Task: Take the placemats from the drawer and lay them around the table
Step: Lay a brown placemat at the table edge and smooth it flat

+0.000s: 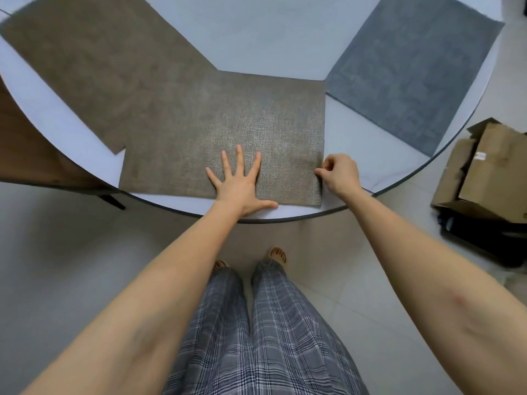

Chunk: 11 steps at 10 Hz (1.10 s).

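A grey-brown woven placemat [228, 121] lies flat at the near edge of the round white table [256, 32]. My left hand [241, 185] rests palm down on its near part, fingers spread. My right hand [339, 172] pinches the mat's right edge near the front corner. A darker brown placemat [94, 69] lies to the left, its corner tucked under the middle mat. A blue-grey placemat [407, 69] lies to the right, apart from the middle one.
A wooden chair [34, 161] stands at the table's left side. Open cardboard boxes [484, 172] sit on the tiled floor to the right, over a dark object. My legs and feet are just below the table's near rim [256, 220].
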{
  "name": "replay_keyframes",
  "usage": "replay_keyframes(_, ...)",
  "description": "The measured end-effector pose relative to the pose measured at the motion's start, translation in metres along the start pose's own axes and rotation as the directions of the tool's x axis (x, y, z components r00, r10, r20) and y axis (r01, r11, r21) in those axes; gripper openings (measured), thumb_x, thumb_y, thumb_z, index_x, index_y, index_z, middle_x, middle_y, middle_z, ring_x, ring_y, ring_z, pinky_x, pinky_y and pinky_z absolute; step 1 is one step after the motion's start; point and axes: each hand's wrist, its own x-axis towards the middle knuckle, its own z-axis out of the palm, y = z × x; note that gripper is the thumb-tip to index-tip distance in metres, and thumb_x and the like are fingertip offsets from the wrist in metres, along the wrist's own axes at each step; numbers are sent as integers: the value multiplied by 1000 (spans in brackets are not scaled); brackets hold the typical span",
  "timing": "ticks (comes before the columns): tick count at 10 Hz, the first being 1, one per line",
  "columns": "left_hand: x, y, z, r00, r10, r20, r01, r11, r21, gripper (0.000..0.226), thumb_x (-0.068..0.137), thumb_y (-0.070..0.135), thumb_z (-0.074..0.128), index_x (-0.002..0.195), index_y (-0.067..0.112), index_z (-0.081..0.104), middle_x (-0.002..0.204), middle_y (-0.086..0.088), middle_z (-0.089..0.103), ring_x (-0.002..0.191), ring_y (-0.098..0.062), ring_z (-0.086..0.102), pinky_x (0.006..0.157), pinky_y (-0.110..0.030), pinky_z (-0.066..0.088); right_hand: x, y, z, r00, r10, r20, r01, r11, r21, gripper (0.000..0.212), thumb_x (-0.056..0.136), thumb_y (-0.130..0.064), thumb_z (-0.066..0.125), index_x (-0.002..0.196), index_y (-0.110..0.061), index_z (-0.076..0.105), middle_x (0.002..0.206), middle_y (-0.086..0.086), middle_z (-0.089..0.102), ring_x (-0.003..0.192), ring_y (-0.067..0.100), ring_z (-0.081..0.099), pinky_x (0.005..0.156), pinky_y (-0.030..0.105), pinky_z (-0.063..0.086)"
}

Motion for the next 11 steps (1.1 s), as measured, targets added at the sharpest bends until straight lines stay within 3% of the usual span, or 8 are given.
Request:
replay_keyframes(2, -2, 2, -1, 1000, -1, 26, 1, 1000, -3, 126, 63, 81, 59, 150, 35, -21, 154, -9, -35, 140, -44, -28, 103, -74, -7, 1, -4, -2, 999, 25, 28, -22, 997, -78, 40, 84, -16, 67, 56, -19, 39, 77, 7, 55, 77, 21, 49, 67, 26, 32)
replay_keyframes(7, -6, 2, 0, 999, -2, 34, 2, 1000, 8, 123, 66, 82, 56, 149, 34, -23, 154, -11, -36, 140, -44, -28, 104, -75, -4, -3, -7, -4, 997, 71, 39, -68, 995, -69, 42, 85, -16, 68, 50, -13, 45, 73, 13, 58, 74, 24, 53, 67, 28, 38)
replay_keyframes(9, -6, 2, 0, 999, -2, 34, 1, 1000, 9, 123, 67, 82, 55, 149, 34, -22, 154, -10, -36, 140, -44, -28, 104, -75, -4, -6, -9, -4, 998, 57, 39, -54, 994, -94, 28, 86, -16, 67, 64, -3, 57, 73, 15, 57, 73, 26, 51, 66, 29, 38)
replay_keyframes(11, -5, -1, 3, 999, 17, 30, -17, 1000, -26, 123, 67, 81, 56, 148, 36, -23, 152, -9, -39, 138, -43, -33, 102, -74, -11, -6, -7, -2, 999, 42, 27, -40, 995, -90, 27, 87, -16, 66, 65, -2, 57, 73, 15, 57, 72, 25, 51, 65, 28, 35)
